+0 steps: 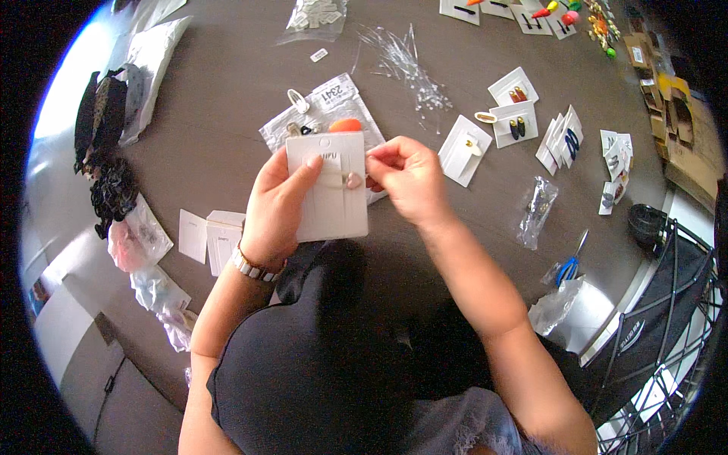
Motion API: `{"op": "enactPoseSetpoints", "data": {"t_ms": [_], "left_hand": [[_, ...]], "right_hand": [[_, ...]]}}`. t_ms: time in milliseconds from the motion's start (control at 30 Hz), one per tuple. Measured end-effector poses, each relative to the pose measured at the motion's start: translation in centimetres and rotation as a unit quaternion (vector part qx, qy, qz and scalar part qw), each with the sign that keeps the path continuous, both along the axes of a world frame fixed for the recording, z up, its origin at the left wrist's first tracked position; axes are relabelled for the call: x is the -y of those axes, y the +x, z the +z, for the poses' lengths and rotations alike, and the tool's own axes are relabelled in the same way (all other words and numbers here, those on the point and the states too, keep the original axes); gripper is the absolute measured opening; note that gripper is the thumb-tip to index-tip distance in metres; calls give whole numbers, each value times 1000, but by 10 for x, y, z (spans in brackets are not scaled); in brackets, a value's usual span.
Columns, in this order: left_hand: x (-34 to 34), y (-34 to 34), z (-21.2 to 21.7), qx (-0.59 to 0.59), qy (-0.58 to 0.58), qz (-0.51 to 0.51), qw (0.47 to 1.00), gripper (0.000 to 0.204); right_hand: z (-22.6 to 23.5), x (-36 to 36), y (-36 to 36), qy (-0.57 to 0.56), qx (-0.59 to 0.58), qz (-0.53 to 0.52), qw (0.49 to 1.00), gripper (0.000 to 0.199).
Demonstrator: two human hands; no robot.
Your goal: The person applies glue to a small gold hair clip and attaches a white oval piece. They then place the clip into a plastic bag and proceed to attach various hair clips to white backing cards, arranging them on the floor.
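Observation:
My left hand [274, 199] grips a white display card [327, 216] upright, thumb across its front. A pale band with a small pink heart [353, 180] lies across the card. Beside the card's right edge, my right hand [413, 182] has thumb and forefinger pinched together; what they hold, if anything, is too small to make out. Behind the card lies a printed plastic bag [355, 102], with a white hair clip [298, 101] on it. An orange piece [346, 125] shows just above the card's top edge, its lower part hidden.
Blank cards [223, 241] lie left of my wrist. Clear fastener strands [413, 76] spread beyond the bag. Several carded hair clips [516, 125] sit to the right, above blue-handled scissors [567, 270]. Black scrunchies [114, 189] line the left edge; a black wire rack [660, 303] stands lower right.

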State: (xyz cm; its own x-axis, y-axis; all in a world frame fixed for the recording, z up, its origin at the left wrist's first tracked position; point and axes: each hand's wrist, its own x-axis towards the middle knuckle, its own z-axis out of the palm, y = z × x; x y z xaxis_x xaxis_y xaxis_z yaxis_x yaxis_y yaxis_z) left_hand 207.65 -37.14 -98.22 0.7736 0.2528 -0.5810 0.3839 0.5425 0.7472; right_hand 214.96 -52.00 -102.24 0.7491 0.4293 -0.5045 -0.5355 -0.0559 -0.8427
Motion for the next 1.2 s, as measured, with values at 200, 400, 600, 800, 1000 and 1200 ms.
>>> {"op": "enactPoseSetpoints", "data": {"t_ms": [200, 400, 600, 800, 1000, 1200], "left_hand": [[-2, 13, 2, 45, -1, 64, 997, 21], [-3, 14, 2, 50, 3, 91, 995, 19], [1, 15, 0, 57, 9, 106, 993, 17], [12, 18, -4, 83, 33, 118, 989, 16], [18, 16, -12, 113, 88, 130, 981, 18], [18, 14, -9, 80, 95, 133, 983, 19]], "right_hand": [[23, 15, 10, 61, 85, -65, 992, 7], [37, 10, -2, 54, 153, -29, 986, 7], [39, 1, -9, -14, 222, -6, 975, 9], [37, -8, -17, -53, 365, -9, 930, 14], [25, -12, -18, -103, 463, -35, 880, 14], [15, -14, -32, -26, 338, -83, 937, 17]]}}
